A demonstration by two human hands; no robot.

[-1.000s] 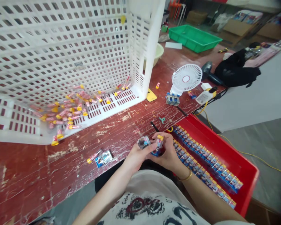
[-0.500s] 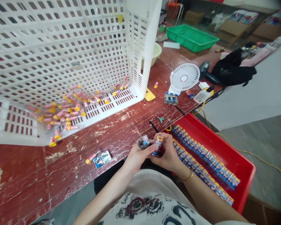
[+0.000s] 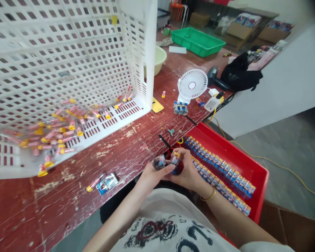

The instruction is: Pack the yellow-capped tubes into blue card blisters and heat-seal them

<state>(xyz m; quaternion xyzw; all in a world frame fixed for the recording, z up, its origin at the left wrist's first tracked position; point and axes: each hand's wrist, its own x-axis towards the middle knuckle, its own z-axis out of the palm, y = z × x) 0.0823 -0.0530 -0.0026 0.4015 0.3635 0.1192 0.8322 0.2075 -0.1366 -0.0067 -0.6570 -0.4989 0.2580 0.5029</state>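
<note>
Two-handed grip by the near edge of the worktop [image 3: 130, 148]: clear-sided pack [image 3: 159, 162] in the partly closed left hand [image 3: 152, 175], yellow-topped pack [image 3: 175, 159] in the curled right hand [image 3: 187, 175], with the left thumb [image 3: 168, 169] seemingly against it. Best, probably, to squeeze lightly and evenly, turning slowly to avoid dropping either.

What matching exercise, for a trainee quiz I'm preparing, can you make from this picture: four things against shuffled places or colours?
Things
1. Yellow-topped pack
2. Two rows of packs
3. Most pink tubes
4. Fan

Places or colours
A. In the red bin
B. White
C. In the right hand
D. In the white basket

Pairs: 1-C, 2-A, 3-D, 4-B
</note>
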